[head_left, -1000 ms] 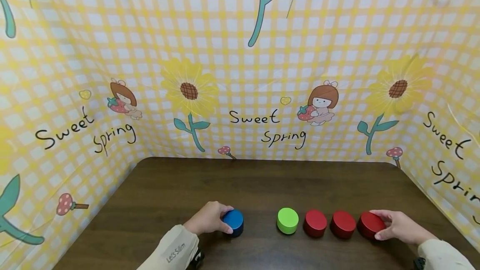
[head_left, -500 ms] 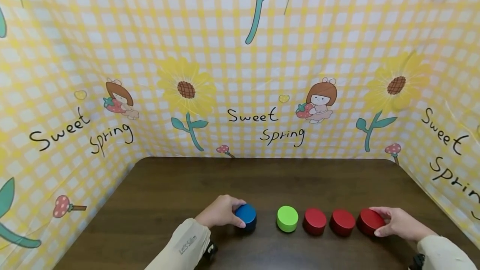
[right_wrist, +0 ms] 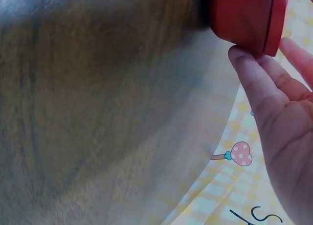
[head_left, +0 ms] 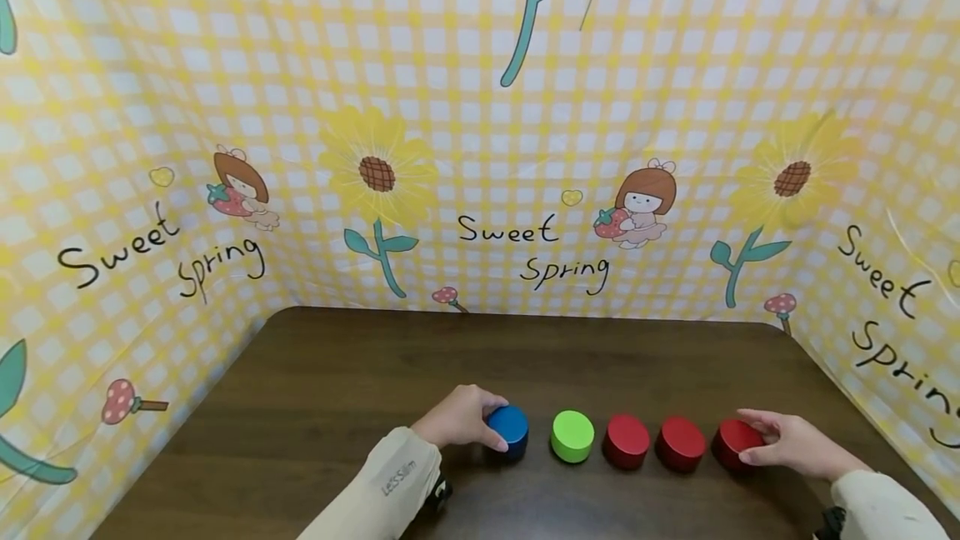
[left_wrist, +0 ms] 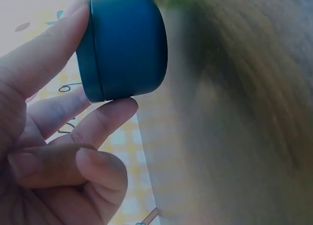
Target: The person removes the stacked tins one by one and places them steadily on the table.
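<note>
My left hand [head_left: 459, 417] has been sliding the round blue wooden puck [head_left: 508, 428] rightward, nearer the round green wooden puck [head_left: 572, 435] on the dark wooden table [head_left: 337, 373]. My left wrist view is showing fingers [left_wrist: 105, 115] pinching its sides. My right wrist view is showing my right hand [right_wrist: 281, 112] gripping the end round red wooden puck [right_wrist: 244, 14].
</note>
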The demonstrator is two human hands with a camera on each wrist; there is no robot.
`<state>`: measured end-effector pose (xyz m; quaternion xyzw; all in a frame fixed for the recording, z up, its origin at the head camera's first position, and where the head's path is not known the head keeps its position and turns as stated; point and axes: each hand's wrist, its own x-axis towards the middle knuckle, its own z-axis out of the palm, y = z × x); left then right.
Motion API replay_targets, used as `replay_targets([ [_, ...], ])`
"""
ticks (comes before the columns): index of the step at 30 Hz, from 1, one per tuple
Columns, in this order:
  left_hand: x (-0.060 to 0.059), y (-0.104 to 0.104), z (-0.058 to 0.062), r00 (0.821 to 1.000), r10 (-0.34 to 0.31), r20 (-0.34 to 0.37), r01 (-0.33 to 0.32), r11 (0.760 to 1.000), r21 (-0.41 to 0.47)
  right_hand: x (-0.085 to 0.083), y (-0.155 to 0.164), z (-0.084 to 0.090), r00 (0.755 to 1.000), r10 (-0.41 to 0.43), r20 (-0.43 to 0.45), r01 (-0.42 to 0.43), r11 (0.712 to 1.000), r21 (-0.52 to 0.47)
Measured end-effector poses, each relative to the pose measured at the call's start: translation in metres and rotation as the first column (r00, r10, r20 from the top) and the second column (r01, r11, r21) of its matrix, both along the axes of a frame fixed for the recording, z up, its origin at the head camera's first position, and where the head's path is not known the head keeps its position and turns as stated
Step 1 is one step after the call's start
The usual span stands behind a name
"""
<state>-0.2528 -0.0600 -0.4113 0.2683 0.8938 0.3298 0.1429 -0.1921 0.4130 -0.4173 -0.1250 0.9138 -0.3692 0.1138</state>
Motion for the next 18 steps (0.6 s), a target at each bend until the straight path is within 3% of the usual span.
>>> replay_targets([
  [10,0.001,0.008,-0.008,1.0,-0.007,-0.016,0.007,1.0,-0.023,0.0,-0.002,-0.001,0.999,-0.026,0.042,0.026,1.0,-0.01],
  [18,0.001,0.014,-0.007,0.997,-0.013,-0.07,0.008,0.997,-0.075,0.002,-0.002,-0.001,0.999,-0.039,0.009,0.039,0.999,-0.015],
])
